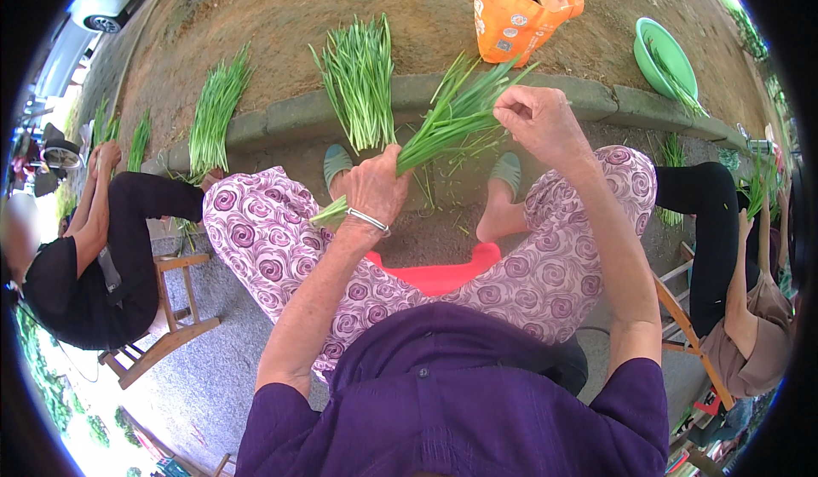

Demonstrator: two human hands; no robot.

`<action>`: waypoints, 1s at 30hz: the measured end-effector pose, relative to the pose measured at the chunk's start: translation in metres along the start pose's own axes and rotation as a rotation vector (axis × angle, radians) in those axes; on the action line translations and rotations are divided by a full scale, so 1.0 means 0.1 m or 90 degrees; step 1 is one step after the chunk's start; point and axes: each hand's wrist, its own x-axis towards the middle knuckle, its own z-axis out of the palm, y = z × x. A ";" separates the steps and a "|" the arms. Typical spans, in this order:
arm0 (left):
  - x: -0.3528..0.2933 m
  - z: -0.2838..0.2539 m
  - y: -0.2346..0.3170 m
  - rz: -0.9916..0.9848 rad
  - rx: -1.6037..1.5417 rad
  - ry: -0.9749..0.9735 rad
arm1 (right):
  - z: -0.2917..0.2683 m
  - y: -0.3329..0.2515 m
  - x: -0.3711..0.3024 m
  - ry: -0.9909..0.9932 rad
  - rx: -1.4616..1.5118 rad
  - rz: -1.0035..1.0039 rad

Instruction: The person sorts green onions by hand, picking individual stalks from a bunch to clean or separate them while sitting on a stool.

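My left hand (375, 189) is closed around a bunch of garlic chives (452, 119), wearing a silver bangle at the wrist. The pale stem ends stick out below that hand, over my left thigh, while the green leaves fan up and to the right. Beside the leaf tips, my right hand (541, 126) is raised with its fingers pinched together. Whatever sits between those fingertips is too small to make out. Just beyond my left hand, a thick bundle of chives (358, 81) leans on the kerb, and loose bits of leaf (443, 166) lie scattered between my feet.
Another chive bundle (220, 115) rests on the kerb (294, 112) at left. An orange bag (520, 19) stands beyond it on bare soil, with a green basin (667, 58) farther right. A seated person (85, 272) is at left; others sit at right. Beneath me is a red stool (439, 278).
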 end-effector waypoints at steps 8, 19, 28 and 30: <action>0.03 0.02 -0.03 0.004 -0.082 -0.067 | 0.02 0.16 0.08 0.091 -0.155 -0.119; 0.14 -0.25 -0.03 -0.334 -0.897 -0.360 | -0.14 0.02 0.05 0.144 0.051 0.044; 0.11 -0.30 0.02 -0.254 -1.058 -0.424 | 0.28 -0.14 0.07 -0.263 0.364 0.164; 0.08 -0.33 0.04 -0.256 -1.058 -0.430 | 0.38 -0.24 0.04 -0.257 0.387 0.161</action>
